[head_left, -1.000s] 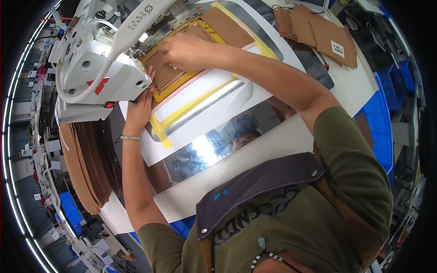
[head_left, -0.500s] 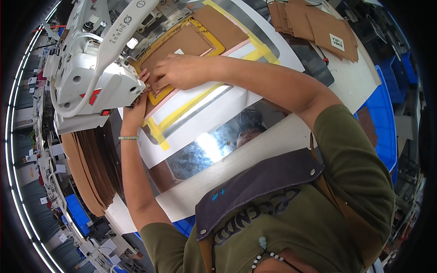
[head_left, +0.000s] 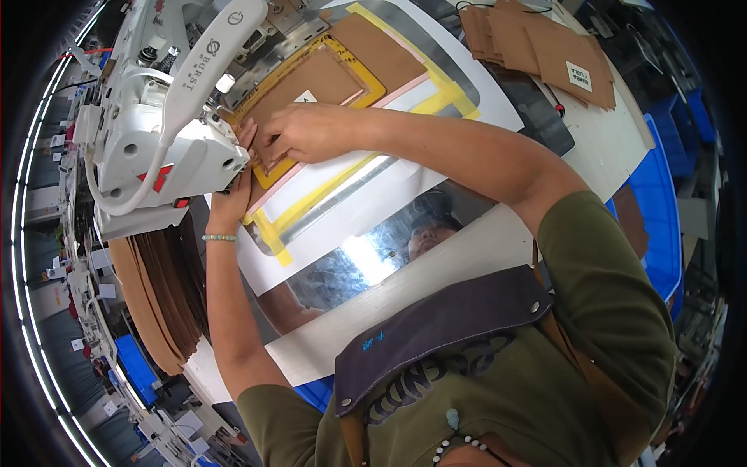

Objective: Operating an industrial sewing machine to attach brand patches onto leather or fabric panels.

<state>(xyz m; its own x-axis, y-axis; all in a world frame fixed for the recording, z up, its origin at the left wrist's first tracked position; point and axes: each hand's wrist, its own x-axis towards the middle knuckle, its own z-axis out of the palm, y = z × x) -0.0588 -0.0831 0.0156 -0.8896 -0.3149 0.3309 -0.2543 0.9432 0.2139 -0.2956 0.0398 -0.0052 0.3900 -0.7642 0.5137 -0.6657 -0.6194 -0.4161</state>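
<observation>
A brown leather panel [head_left: 299, 80] lies inside a yellow frame template [head_left: 372, 75] on the work surface, partly under the white sewing machine head [head_left: 159, 136]. My right hand [head_left: 309, 132] rests over the panel's near left part, fingers bent downward; whatever its fingertips pinch is hidden. A small white label [head_left: 306, 97] shows just beyond its knuckles. Beside the machine head, my left hand [head_left: 236, 183] reaches up to the frame's left end with its fingers stretched out flat. The machine head covers part of that hand. Another brown piece [head_left: 381, 50] lies at the far right of the frame.
White paper with yellow tape [head_left: 272, 243] lies beneath, above a shiny metal plate [head_left: 350, 268]. Brown pieces [head_left: 537, 50] are stacked at the far right, near a blue bin [head_left: 657, 202]. Several brown sheets [head_left: 152, 303] hang at the left.
My right hand has shifted slightly down, and its fingers have changed their bend. More of the white label shows now. My left hand stays at the frame's left end.
</observation>
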